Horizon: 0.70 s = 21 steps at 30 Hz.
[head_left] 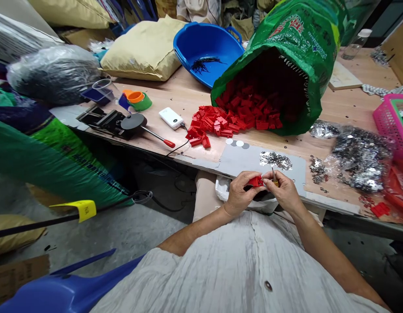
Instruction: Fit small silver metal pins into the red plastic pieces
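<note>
My left hand [240, 194] is closed around a red plastic part [256, 181], held just in front of the table's edge. Close against it, my right hand [282, 191] grips a small tool with a yellow handle [275, 183] and a thin metal shaft pointing up. The right fingertips touch the end of the red part. Below both hands a white bag [223, 188] rests at my lap. On a grey sheet [234, 161] just beyond lies a pile of small shiny metal pieces [276, 160]. Several similar red parts [214, 121] spill from a green sack [299, 56].
A blue basin [201, 48] with thin black strips stands behind. To the left are a black lever press [123, 124] and a white power bank [171, 118] with a cable. Bagged metal pieces [361, 156] and a pink basket [391, 121] sit at the right.
</note>
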Each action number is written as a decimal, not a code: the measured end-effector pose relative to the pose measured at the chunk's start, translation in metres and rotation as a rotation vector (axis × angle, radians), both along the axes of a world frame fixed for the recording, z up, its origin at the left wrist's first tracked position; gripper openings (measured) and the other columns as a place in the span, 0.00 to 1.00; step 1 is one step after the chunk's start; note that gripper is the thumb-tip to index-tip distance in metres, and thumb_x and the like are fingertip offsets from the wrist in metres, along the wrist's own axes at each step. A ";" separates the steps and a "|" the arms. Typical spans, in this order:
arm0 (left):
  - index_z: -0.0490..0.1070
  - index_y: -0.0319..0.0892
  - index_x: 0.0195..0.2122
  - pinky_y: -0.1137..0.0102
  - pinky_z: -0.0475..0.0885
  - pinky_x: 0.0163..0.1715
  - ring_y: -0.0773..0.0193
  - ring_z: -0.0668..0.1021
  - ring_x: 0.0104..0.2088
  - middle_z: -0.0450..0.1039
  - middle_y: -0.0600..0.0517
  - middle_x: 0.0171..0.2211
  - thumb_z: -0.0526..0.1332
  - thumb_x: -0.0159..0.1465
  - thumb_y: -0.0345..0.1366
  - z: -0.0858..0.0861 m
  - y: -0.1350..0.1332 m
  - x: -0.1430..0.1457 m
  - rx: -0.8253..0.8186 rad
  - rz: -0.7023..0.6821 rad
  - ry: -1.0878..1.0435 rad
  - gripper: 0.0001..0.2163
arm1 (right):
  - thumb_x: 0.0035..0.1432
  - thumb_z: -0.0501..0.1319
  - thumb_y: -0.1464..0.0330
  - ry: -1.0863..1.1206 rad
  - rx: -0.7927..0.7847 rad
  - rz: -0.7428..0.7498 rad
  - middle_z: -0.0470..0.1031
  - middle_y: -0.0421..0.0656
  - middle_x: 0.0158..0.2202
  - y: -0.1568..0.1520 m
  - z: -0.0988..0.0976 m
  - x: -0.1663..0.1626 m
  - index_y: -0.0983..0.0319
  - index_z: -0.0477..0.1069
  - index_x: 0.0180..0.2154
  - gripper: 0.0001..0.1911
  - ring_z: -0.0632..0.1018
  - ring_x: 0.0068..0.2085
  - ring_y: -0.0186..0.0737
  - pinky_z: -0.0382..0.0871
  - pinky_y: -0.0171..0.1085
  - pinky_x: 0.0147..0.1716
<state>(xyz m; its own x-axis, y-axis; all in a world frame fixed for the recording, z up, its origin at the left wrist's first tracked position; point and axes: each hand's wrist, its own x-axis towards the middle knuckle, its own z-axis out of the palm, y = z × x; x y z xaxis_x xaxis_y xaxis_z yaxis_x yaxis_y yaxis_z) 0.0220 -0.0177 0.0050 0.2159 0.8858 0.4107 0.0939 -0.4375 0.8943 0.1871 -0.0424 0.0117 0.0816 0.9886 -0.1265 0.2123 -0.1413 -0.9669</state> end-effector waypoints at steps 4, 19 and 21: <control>0.75 0.46 0.48 0.64 0.74 0.46 0.60 0.79 0.44 0.78 0.48 0.41 0.69 0.59 0.37 -0.001 0.001 -0.001 0.114 -0.018 0.046 0.15 | 0.57 0.62 0.57 -0.054 0.018 -0.015 0.74 0.42 0.34 -0.002 0.003 -0.002 0.58 0.69 0.37 0.12 0.72 0.32 0.38 0.67 0.37 0.33; 0.76 0.48 0.50 0.67 0.75 0.47 0.62 0.79 0.44 0.78 0.49 0.44 0.70 0.57 0.37 -0.003 0.000 0.000 -0.022 -0.051 -0.031 0.19 | 0.58 0.62 0.57 -0.057 0.017 -0.012 0.70 0.39 0.31 -0.003 0.005 -0.004 0.56 0.66 0.37 0.12 0.70 0.31 0.38 0.66 0.38 0.32; 0.76 0.47 0.51 0.69 0.76 0.45 0.63 0.79 0.43 0.77 0.48 0.45 0.70 0.56 0.39 -0.002 0.000 0.000 -0.193 -0.059 -0.107 0.20 | 0.58 0.62 0.55 0.017 -0.007 0.005 0.69 0.40 0.33 -0.002 0.003 0.000 0.56 0.66 0.39 0.13 0.69 0.30 0.37 0.65 0.37 0.30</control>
<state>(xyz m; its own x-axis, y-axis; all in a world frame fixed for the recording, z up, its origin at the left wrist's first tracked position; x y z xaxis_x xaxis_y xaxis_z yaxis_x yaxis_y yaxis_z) 0.0224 -0.0173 0.0026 0.2335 0.9375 0.2579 -0.0269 -0.2589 0.9655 0.1869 -0.0448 0.0151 0.0744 0.9881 -0.1344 0.1967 -0.1467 -0.9694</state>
